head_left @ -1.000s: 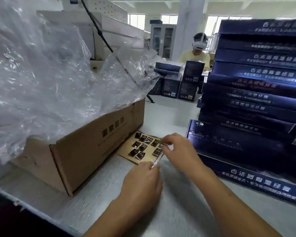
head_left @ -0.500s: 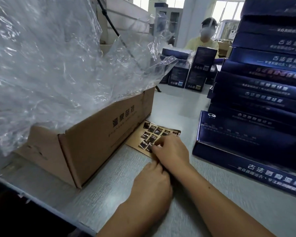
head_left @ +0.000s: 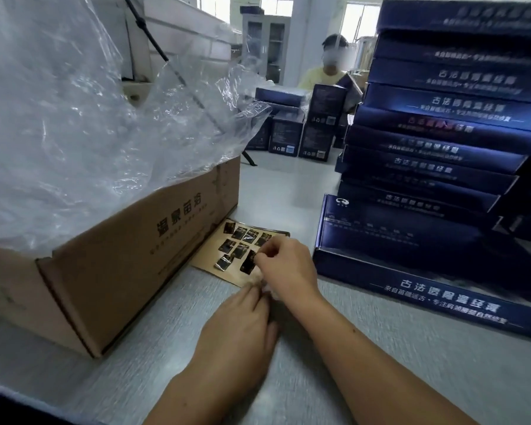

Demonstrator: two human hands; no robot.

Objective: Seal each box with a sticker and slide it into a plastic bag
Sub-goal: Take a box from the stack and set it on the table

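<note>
Sticker being peeled; no box seen sealed or bagged yet.

R hand [head_left: 285, 265] pinches the edge of one dark sticker [head_left: 248, 265] on the tan sticker sheet [head_left: 209, 254], which lies flat just right of the cardboard carton [head_left: 141, 256], touching its base. L hand [head_left: 242, 326] pins the sheet's near corner w/ straight fingers and grips nothing. The sheet has several more stickers. Nearest blue box [head_left: 411, 240] lies flat further right of the carton, w/ no sticker visible on it, and a stack of blue boxes [head_left: 436, 148] sits behind it. I'd say this is an early step. To do: seal this box, bag it, then the rest of the stack. The carton is open-topped, w/ clear plastic bags [head_left: 74, 118] heaped in it and billowing over the rim. Can't tell what's under them.
</note>
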